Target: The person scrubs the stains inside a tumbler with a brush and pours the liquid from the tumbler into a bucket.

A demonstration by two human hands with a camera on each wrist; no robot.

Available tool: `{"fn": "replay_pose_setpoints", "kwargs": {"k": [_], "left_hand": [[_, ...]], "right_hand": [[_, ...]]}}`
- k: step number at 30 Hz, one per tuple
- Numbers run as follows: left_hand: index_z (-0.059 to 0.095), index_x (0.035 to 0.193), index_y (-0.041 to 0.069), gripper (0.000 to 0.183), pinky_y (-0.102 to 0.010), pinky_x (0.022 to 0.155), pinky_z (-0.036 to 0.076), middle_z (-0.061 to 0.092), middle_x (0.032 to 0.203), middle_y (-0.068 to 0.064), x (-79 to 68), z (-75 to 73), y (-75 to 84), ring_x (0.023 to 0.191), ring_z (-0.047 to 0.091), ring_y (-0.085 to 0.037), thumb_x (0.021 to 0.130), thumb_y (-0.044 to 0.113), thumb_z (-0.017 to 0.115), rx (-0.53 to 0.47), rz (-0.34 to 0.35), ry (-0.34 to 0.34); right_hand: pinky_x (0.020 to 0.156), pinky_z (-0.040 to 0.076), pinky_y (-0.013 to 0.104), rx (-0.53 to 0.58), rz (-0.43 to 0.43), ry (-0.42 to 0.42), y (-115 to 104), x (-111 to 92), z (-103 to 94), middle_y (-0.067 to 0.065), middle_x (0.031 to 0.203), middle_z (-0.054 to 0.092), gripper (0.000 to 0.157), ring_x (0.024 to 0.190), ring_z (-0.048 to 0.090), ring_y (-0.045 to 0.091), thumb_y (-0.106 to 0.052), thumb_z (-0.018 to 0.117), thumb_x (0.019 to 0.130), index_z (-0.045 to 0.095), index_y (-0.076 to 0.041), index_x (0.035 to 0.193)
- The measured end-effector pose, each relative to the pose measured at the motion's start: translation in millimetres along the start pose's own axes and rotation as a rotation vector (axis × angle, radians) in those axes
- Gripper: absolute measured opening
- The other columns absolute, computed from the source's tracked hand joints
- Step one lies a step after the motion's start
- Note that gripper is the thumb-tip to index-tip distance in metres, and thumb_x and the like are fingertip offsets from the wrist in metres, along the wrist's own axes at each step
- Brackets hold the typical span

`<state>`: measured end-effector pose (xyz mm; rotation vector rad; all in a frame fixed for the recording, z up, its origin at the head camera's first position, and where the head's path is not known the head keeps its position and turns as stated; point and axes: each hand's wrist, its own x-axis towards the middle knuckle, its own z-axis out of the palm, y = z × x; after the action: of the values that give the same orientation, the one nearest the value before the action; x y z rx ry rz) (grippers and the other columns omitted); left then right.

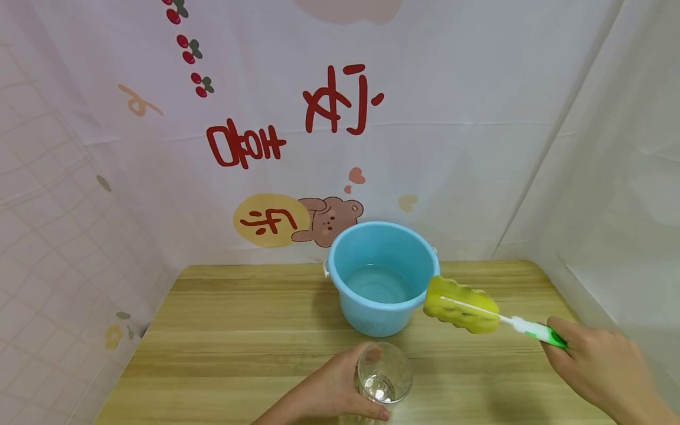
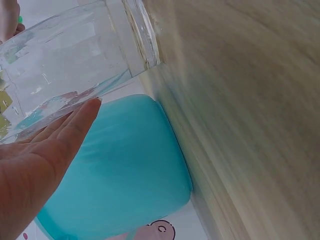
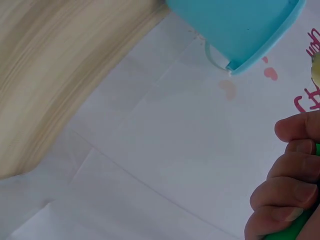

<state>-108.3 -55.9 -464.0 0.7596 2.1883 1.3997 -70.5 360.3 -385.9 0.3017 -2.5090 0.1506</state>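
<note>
My left hand [image 1: 337, 381] holds a clear glass [image 1: 390, 360], its thumb on the near side and its fingers round the far side. In the left wrist view the glass [image 2: 75, 55] stands on the wooden table, its base at the tabletop. With curled fingers, my right hand [image 1: 600, 363] grips the green and white handle of a sponge bottle brush [image 1: 462, 307]. The yellow sponge head points left, held above the table and overlapping the bucket's right rim in the head view. A light blue bucket [image 1: 379, 321] with water in it stands behind the glass.
The wooden table [image 1: 239, 330] ends at the back against a white curtain [image 1: 451, 165] printed with red characters and a bear. More white cloth hangs down on the left and right sides. A white handle hangs at the bucket's side in the right wrist view.
</note>
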Motion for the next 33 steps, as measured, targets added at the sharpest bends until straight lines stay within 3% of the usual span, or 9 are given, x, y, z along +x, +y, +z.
{"fn": "replay_pose_setpoints", "kwargs": {"k": [5,9,16,24,33], "left_hand": [[0.055,0.141,0.022,0.081,-0.029,0.100,0.048,0.059,0.136,0.009,0.1,0.7,-0.1,0.123,0.056,-0.009,0.074,0.039,0.098,0.004,0.010,0.006],[0.055,0.141,0.020,0.082,-0.029,0.100,0.048,0.059,0.136,0.009,-0.1,1.7,-0.2,0.122,0.056,-0.008,0.074,0.038,0.098,0.006,0.029,0.015],[0.054,0.143,0.020,0.084,-0.031,0.104,0.047,0.060,0.138,0.008,0.4,2.0,1.0,0.125,0.055,-0.009,0.074,0.039,0.098,0.021,0.029,0.015],[0.051,0.147,0.027,0.086,-0.033,0.107,0.045,0.058,0.141,0.009,0.2,1.1,-0.7,0.129,0.052,-0.008,0.076,0.041,0.096,0.022,0.023,0.000],[0.046,0.150,0.033,0.089,-0.030,0.107,0.044,0.058,0.137,0.017,1.3,0.8,-3.1,0.127,0.054,-0.007,0.077,0.038,0.096,-0.002,0.079,-0.007]], "right_hand": [[0.047,0.015,0.024,0.004,-0.070,0.040,-5,9,0.7,-0.022,0.063,0.014,0.026,0.056,0.011,-0.001,-0.022,0.051,0.088,0.033,-0.031,0.070],[0.046,0.016,0.023,0.022,-0.124,0.062,-10,16,1.8,-0.025,0.063,0.017,0.018,0.055,0.012,-0.003,-0.029,0.047,0.090,0.049,-0.032,0.073],[0.044,0.018,0.022,0.028,-0.198,0.067,-20,26,3.4,-0.029,0.063,0.029,0.019,0.055,0.019,-0.004,-0.032,0.046,0.089,0.062,-0.032,0.080],[0.039,0.019,0.024,-0.007,-0.308,0.105,-31,37,6.8,-0.018,0.062,0.052,0.045,0.051,0.027,-0.002,-0.039,0.025,0.096,0.065,-0.026,0.080],[0.044,0.013,0.019,-0.019,-0.410,0.105,-40,48,5.5,-0.021,0.062,0.033,0.039,0.054,0.023,-0.001,-0.029,0.024,0.092,0.060,-0.022,0.079]]}}
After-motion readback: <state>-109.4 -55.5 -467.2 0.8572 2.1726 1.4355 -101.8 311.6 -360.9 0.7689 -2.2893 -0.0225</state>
